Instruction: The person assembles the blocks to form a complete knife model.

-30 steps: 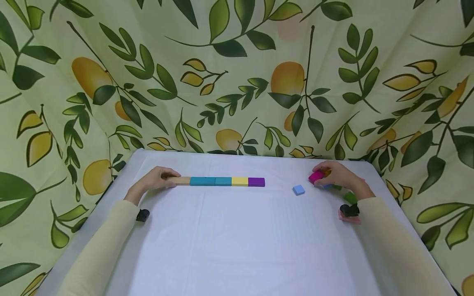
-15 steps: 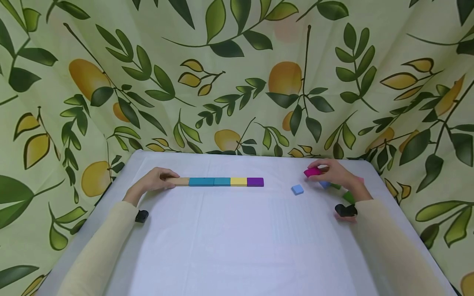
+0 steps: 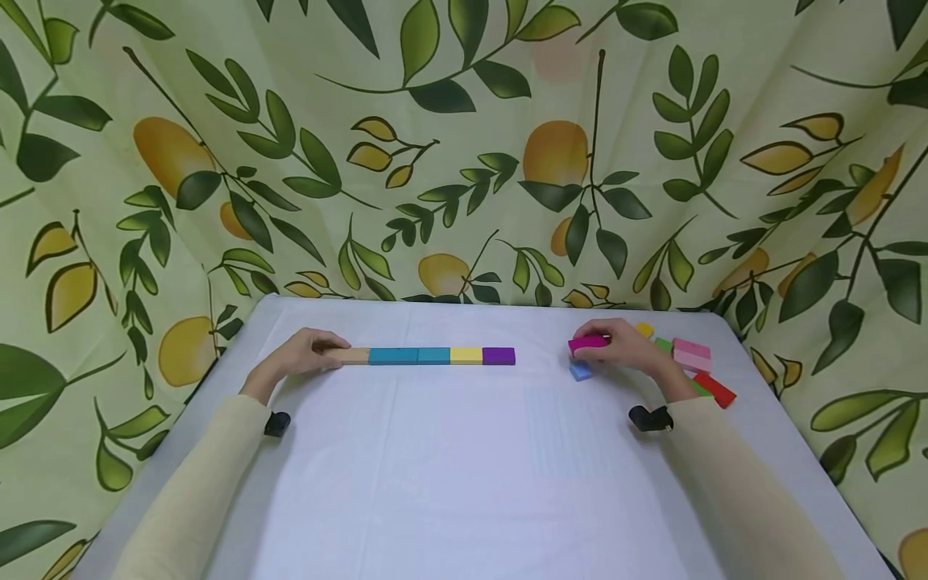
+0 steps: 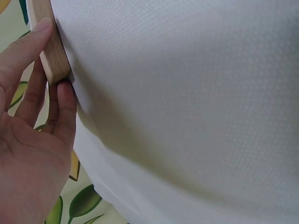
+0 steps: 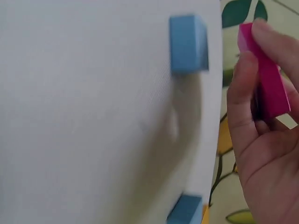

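Note:
My left hand [image 3: 310, 352] grips the left end of a row of blocks near the back of the table. In the left wrist view the thumb lies on the plain wooden block [image 4: 55, 53], with fingertips at its end and far side. Right of it run two teal blocks [image 3: 394, 357], a yellow block [image 3: 466, 356] and a purple block [image 3: 499, 356]. My right hand [image 3: 619, 345] pinches a magenta block [image 5: 271, 86] between thumb and fingers, above the table. Just under it in the head view lies a light blue block [image 3: 580, 371], apart from the row.
Behind the right hand lie a pink block [image 3: 691, 354], a red block [image 3: 716, 390], green blocks [image 3: 663, 345] and a yellow-orange block [image 3: 644, 329]. Another blue block [image 5: 186, 210] shows low in the right wrist view. A leaf-patterned curtain [image 3: 464, 161] hangs behind the white-clothed table [image 3: 435, 483].
My right hand has moved left with the magenta block, away from the loose blocks and over to the light blue one. My left hand has stayed on the wooden block.

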{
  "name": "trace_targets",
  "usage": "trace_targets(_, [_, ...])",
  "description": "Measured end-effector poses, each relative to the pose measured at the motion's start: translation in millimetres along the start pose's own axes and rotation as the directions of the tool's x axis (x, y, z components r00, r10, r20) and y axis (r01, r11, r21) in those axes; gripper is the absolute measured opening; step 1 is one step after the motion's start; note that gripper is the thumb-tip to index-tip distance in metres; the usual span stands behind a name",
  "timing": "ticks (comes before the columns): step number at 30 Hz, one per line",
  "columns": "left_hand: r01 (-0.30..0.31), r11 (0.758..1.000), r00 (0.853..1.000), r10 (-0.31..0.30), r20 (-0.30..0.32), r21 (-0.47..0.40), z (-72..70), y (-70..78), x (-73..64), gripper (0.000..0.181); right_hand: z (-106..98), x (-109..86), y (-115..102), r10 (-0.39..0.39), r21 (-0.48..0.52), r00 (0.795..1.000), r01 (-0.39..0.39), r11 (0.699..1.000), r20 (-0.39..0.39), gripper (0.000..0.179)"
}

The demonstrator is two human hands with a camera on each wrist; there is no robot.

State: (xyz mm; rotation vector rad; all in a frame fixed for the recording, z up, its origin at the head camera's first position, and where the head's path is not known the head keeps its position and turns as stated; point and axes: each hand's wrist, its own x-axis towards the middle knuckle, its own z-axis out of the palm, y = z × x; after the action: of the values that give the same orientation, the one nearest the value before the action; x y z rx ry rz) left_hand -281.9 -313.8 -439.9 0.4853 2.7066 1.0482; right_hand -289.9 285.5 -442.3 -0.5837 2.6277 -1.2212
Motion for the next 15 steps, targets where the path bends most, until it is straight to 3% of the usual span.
trace_targets(5, [0.021, 1.000, 1.000, -0.021, 0.007, -0.006, 0.0, -0.7, 0.1, 0.030, 8.4, 10.3, -12.5, -0.042, -0.032, 0.999, 0.042, 0.999, 0.000, 0.037])
trace_targets(15, [0.020, 1.000, 1.000, -0.020, 0.004, -0.002, -0.6, 1.0, -0.3, 0.031, 32.5, 32.7, -40.4, -0.141, 0.008, 0.990, 0.141, 0.990, 0.011, 0.029])
